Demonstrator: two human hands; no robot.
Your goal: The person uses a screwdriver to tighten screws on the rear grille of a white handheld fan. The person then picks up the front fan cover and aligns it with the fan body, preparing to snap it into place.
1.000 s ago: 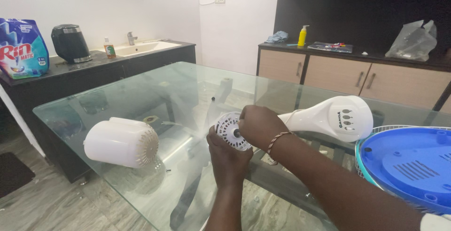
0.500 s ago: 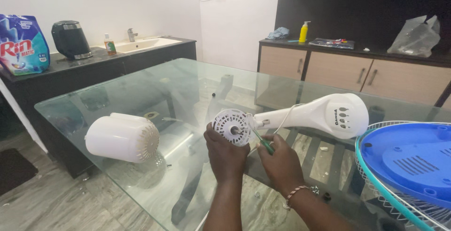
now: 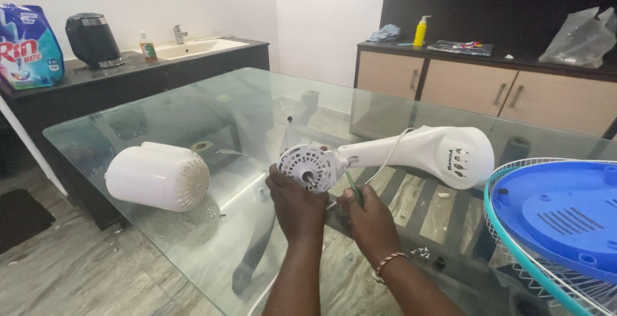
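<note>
1. Left hand (image 3: 297, 205) clamped under the round white motor face (image 3: 307, 167) of a fan body (image 3: 411, 154); fingers wrapped at its lower edge.
2. Right hand (image 3: 367, 221) closed around a thin green-handled tool (image 3: 351, 186), tip angled up toward the joint between motor face and neck. Beaded bracelet (image 3: 389, 263) at the right wrist.
3. Hands just beside each other, not touching so far as can be told.
4. Fan body lying on its side on the glass tabletop (image 3: 212, 107), near the centre, rounded base end pointing right; white cord (image 3: 389, 155) looping over the neck.
5. White ribbed motor cover (image 3: 158, 176) resting on the tabletop, well apart to the left of the hands.
6. Blue fan blade (image 3: 559, 210) sitting in a wire guard (image 3: 514, 252) with teal rim at the right edge.
7. Background: dark counter with black kettle (image 3: 94, 39), blue detergent bag (image 3: 29, 46), sink (image 3: 193, 47); yellow pump bottle (image 3: 420, 32) on a cabinet.
</note>
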